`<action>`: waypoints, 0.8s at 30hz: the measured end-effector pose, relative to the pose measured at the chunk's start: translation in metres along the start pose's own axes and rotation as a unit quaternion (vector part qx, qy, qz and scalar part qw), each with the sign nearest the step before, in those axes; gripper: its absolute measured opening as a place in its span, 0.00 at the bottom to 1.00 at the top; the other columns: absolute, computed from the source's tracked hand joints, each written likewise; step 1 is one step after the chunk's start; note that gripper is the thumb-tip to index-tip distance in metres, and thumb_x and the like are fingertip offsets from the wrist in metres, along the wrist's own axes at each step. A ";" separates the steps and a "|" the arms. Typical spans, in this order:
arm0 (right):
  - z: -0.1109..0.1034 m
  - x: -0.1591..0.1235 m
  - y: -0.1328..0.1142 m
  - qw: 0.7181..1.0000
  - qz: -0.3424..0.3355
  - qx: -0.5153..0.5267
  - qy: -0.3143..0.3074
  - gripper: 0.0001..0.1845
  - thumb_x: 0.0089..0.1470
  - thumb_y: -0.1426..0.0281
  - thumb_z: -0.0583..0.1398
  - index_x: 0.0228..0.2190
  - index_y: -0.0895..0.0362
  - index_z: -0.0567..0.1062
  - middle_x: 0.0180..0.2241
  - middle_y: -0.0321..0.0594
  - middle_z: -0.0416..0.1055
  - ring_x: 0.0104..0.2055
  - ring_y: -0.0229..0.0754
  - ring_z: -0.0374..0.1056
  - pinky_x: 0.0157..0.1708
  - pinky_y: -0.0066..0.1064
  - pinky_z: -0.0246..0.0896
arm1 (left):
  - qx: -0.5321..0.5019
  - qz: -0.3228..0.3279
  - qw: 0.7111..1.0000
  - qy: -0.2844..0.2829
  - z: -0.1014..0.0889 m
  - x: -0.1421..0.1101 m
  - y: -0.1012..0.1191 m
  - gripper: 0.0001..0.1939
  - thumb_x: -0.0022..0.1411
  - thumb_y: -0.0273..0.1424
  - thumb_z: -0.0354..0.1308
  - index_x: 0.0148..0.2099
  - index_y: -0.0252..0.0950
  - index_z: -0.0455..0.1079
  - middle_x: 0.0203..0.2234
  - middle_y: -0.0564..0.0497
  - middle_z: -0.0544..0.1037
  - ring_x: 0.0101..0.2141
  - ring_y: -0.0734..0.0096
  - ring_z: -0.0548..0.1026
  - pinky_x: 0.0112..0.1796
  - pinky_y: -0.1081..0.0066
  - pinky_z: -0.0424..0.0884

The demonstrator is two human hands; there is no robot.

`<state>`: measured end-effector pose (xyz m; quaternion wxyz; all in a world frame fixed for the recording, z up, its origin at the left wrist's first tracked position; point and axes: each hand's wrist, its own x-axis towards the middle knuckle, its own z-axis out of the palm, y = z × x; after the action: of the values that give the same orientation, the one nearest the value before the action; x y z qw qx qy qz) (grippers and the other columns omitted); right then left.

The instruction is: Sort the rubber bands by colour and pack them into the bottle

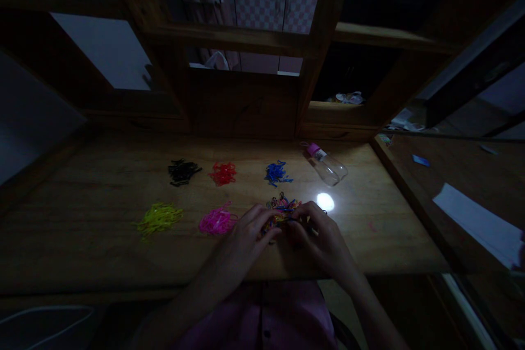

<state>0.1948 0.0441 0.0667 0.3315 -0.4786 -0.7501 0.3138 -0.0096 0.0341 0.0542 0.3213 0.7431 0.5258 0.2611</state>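
Shirt: purplish, buttoned (266, 317), nearest cam, on near side of mixed pile (283, 203), below desk edge.
Mixed pile: small thin bits, multi-colour, on wooden desk (102, 251), btwn & partly under both hands.
L hand (246, 232): at L side of mixed pile, thumb & forefinger parted, tips at the bits; can't tell if any bit is gripped.
R hand (326, 235): at R side of mixed pile, fingers bent, tips in close by a dark bit; can't tell if it's pinched.
Pink pile (217, 220): L of mixed pile, just beside L hand.
Yellow pile (159, 219): farther L of mixed pile, past the pink.
Blue pile (276, 173): just beyond mixed pile.
Red pile (223, 173): beyond mixed pile & to L.
Black pile (182, 171): same way, farther L.
Bottle (330, 169): clear, purple cap, lying on its side, beyond mixed pile to R.
Glare: bright white spot (325, 202) on desk, R of mixed pile, near R hand.
White paper (478, 224): on side surface, well R of mixed pile.
Blue card (420, 161): same surface, R of mixed pile & farther back.
Shelf unit (246, 104): wood, open compartments, behind mixed pile at desk's far edge.
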 end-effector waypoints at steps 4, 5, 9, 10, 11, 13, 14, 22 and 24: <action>-0.002 -0.004 0.002 1.000 0.015 0.005 0.015 0.05 0.59 0.73 0.58 0.38 0.54 0.70 0.37 0.40 0.72 0.37 0.41 0.69 0.35 0.29 0.64 | 0.043 0.018 0.999 -0.027 0.009 0.002 -0.004 0.20 0.64 0.30 0.59 0.58 0.45 0.65 0.48 0.48 0.73 0.49 0.59 0.71 0.50 0.58 0.69; -0.001 -0.005 0.004 1.000 0.018 -0.001 0.019 0.05 0.59 0.73 0.59 0.38 0.54 0.70 0.37 0.40 0.72 0.36 0.41 0.69 0.34 0.29 0.65 | 0.054 0.020 0.998 -0.028 0.011 0.002 -0.005 0.22 0.62 0.28 0.60 0.58 0.44 0.64 0.48 0.48 0.73 0.49 0.59 0.71 0.49 0.58 0.69; 0.001 -0.008 0.009 0.999 0.038 -0.014 0.024 0.10 0.57 0.74 0.60 0.41 0.53 0.70 0.37 0.39 0.74 0.35 0.41 0.70 0.33 0.29 0.65 | 0.074 0.021 0.997 -0.021 0.017 0.002 -0.008 0.21 0.62 0.24 0.58 0.56 0.44 0.64 0.42 0.49 0.73 0.44 0.60 0.71 0.46 0.59 0.70; 0.001 -0.009 0.010 0.999 0.043 -0.011 0.020 0.12 0.56 0.75 0.60 0.43 0.53 0.70 0.38 0.38 0.74 0.35 0.40 0.70 0.33 0.29 0.65 | 0.073 0.020 0.997 -0.020 0.018 0.003 -0.008 0.19 0.62 0.24 0.57 0.55 0.43 0.65 0.41 0.49 0.73 0.43 0.60 0.72 0.45 0.60 0.71; 0.000 -0.010 0.010 0.999 0.046 -0.007 0.018 0.13 0.56 0.75 0.60 0.44 0.52 0.70 0.38 0.38 0.74 0.35 0.40 0.70 0.33 0.28 0.65 | 0.072 0.020 0.997 -0.017 0.018 0.003 -0.009 0.17 0.62 0.25 0.57 0.53 0.43 0.65 0.40 0.49 0.73 0.42 0.61 0.72 0.44 0.60 0.71; -0.001 -0.012 0.010 0.999 0.049 0.001 0.015 0.15 0.56 0.76 0.59 0.45 0.52 0.70 0.38 0.37 0.74 0.35 0.40 0.69 0.33 0.28 0.65 | 0.067 0.023 0.997 -0.016 0.018 0.004 -0.010 0.15 0.63 0.25 0.56 0.51 0.42 0.66 0.41 0.49 0.73 0.42 0.61 0.72 0.44 0.61 0.70; -0.002 -0.012 0.009 0.999 0.050 0.003 0.013 0.15 0.56 0.76 0.59 0.45 0.51 0.70 0.38 0.37 0.74 0.35 0.39 0.69 0.33 0.28 0.66 | 0.062 0.024 0.998 -0.015 0.018 0.004 -0.010 0.14 0.63 0.25 0.56 0.50 0.42 0.66 0.41 0.49 0.73 0.42 0.61 0.72 0.44 0.61 0.70; -0.001 -0.014 0.013 0.999 0.034 0.026 0.014 0.15 0.57 0.76 0.58 0.46 0.51 0.69 0.42 0.38 0.75 0.42 0.41 0.73 0.39 0.30 0.68 | 0.043 0.012 0.999 0.003 0.010 0.008 -0.004 0.09 0.64 0.28 0.57 0.47 0.41 0.68 0.39 0.51 0.74 0.42 0.63 0.72 0.44 0.63 0.69; 0.001 -0.015 0.014 0.999 0.032 0.018 0.030 0.14 0.58 0.76 0.58 0.45 0.51 0.70 0.41 0.38 0.76 0.42 0.41 0.73 0.40 0.29 0.68 | 0.040 0.018 0.999 0.010 0.008 0.010 -0.003 0.10 0.63 0.27 0.57 0.47 0.41 0.68 0.38 0.52 0.74 0.41 0.64 0.72 0.43 0.64 0.69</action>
<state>0.2060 0.0347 0.0526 0.3521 -0.5060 -0.7181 0.3229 -0.0024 0.0430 0.0467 0.2813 0.7620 0.5253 0.2536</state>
